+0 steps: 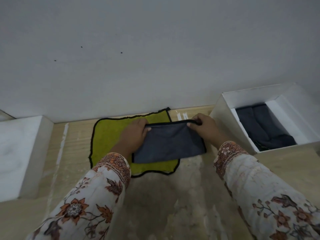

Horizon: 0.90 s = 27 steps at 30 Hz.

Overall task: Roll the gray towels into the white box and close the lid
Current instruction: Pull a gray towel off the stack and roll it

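- Gripping the far hem, the left hand (134, 131) and the right hand (204, 126) each pinch one far corner of the flat gray rectangular cloth towel with black piping (168, 142); fingers curl over the edge at both ends.
- Long axis of this gray towel runs left to right between the two hands; its near edge lies toward the person, so a roll would likely travel from the far hem inward.
- Underneath lies a yellow-green terry towel with black trim (110, 135), spread flat on the pale wooden tabletop (155, 196); the gray towel overlaps its right half.
- Open white rectangular cardboard box (225, 115) stands to the right, just beside the right hand, which is the nearer one; dark gray rolled towels (265, 129) already sit inside, with free room judged to remain at the box's right side.
- White box lid (17, 153), judged as such, rests well apart at the left table edge.
- Wall (155, 49) closes the far side; open room lies toward the person.
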{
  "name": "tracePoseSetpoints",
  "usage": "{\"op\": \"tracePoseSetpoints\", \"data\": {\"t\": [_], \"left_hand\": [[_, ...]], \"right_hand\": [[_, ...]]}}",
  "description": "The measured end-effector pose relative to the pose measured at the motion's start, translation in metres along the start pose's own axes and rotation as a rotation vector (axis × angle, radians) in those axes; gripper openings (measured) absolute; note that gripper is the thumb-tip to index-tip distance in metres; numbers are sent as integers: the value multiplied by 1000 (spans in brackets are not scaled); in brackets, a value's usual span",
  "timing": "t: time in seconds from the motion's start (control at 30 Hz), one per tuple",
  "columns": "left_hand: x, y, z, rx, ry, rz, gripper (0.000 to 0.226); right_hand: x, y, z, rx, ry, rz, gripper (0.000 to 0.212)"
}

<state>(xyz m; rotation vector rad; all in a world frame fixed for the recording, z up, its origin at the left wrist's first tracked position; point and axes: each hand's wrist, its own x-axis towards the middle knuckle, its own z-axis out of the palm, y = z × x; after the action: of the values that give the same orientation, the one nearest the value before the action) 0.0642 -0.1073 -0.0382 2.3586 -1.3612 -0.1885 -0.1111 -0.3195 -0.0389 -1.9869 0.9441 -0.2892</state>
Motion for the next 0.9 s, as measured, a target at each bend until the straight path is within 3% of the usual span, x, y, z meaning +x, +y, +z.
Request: {"op": "tracePoseSetpoints", "data": {"t": [0.13,0.3,0.4,0.53,0.6,0.67,0.77,0.83,0.9], "left_hand": [[-6,6,-29,-35,109,37,25],[-23,7,-66,-244,30,-57,25],[-36,8,-90,-412,-143,-160,22],[-53,7,-113,-524,-504,-314,12],[-57,3,-118,-524,-665,-403,8],[-55,1,-118,-434,-726,-453,11],[-45,1,-105,-211,-677,-426,27],[-38,7,-89,-41,-529,-390,30],[-36,16,-71,93,-318,-398,33]], "right_hand": [[-13,-26,-11,323,20,-8,15],[-34,-43,-23,390,-47,-28,6],[-47,-51,-27,370,-89,-7,20],[-59,-57,-31,273,-253,90,30],[-63,-57,-28,256,-352,191,32],[-66,-54,-22,234,-405,273,30],[-70,-39,-10,185,-425,360,16],[-72,-25,-1,133,-399,399,11],[-72,-9,8,59,-269,362,14]]}}
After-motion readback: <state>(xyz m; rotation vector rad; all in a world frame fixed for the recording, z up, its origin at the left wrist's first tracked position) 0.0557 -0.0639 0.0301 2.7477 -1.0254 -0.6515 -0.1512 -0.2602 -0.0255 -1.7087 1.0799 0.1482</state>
